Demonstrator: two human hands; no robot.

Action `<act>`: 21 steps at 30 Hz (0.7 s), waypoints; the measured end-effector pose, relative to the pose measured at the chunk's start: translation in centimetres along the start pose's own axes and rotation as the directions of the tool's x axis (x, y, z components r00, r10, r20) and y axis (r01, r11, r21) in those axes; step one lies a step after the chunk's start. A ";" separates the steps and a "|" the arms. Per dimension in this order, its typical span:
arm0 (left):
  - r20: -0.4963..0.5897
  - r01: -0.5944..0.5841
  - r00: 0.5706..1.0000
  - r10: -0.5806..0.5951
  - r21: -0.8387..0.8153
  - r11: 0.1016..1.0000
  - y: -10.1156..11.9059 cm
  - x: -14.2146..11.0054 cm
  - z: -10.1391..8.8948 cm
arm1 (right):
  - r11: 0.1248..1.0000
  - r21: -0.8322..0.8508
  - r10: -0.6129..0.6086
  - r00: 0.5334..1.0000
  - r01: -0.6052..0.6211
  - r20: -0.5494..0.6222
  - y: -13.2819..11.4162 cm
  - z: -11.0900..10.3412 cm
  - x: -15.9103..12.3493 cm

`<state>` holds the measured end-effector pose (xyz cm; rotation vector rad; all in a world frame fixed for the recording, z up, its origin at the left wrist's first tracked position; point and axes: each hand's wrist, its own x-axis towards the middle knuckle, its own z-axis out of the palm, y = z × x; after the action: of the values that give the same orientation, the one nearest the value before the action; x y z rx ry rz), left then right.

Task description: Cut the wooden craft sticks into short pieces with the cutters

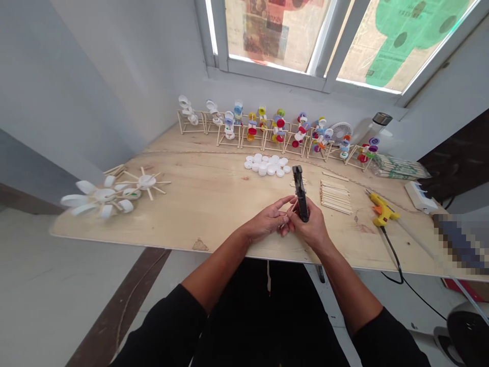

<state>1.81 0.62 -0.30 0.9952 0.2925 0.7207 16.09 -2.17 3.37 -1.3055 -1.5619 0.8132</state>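
Note:
My right hand [310, 224] is closed around a black hand tool [301, 196], which stands up from the fist with its blocky head pointing away from me; its exact kind is unclear. Close against it, my left hand [269, 220] has its fingertips pinched together. Whatever lies between those fingertips is too small and covered to make out. Just beyond the tool are a few short stick pieces [293, 182]. A stack of wooden sticks [335, 196] lies right of my right hand. White bottle caps [267, 165] sit grouped beyond my hands.
Small stick-frame models with coloured caps [278, 127] line the wall. Spoked cap wheels [103, 195] lie at left. A yellow glue gun [384, 210], its cord hanging over the table edge, a power strip [420, 197], bagged sticks [399, 166] and a flask [376, 127] are at right.

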 end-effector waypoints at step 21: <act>-0.316 0.152 0.949 -0.012 0.425 0.892 1.5 -0.3 1.7 | 0.995 0.101 0.042 0.987 -0.026 -0.157 0.1 -0.7 -0.9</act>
<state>1.87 -0.13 1.82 1.2959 0.7972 0.7452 16.81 -3.09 3.29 -1.2956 -1.3608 0.7785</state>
